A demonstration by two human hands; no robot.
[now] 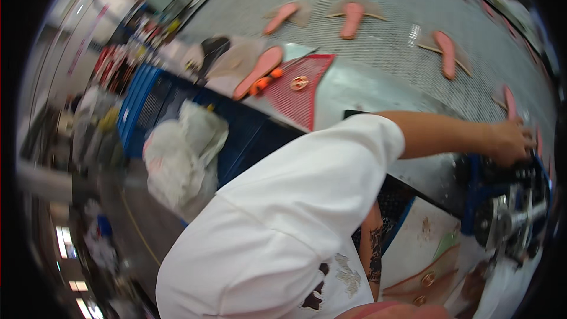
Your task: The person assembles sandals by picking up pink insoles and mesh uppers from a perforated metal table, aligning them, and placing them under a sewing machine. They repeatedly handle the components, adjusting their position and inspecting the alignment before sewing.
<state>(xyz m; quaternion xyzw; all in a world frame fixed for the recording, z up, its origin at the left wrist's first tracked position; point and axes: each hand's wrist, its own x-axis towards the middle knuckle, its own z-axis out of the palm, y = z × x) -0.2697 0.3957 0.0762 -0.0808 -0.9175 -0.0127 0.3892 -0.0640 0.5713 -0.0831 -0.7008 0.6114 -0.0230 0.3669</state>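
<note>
My left arm, in a white sleeve, stretches across to the far right. My left hand (509, 143) is at the belt's edge, fingers extended and somewhat apart, close to a pink shoe sole (510, 104). Another pink sole is partly visible just past the fingertips, and nothing is plainly held. Below the sleeve a tattooed limb (375, 251) shows, perhaps my right forearm; no right hand can be made out. More pink soles (352, 20) with pale strap pieces lie spaced over the grey mesh belt (390, 53).
A metal machine (511, 218) stands below my left hand. A pink sole (258, 72), orange pieces (266, 81) and a gold ring-shaped ornament (299, 83) lie around red mesh (307, 103). Left are a blue crate (133, 106) and a white plastic bag (183, 159).
</note>
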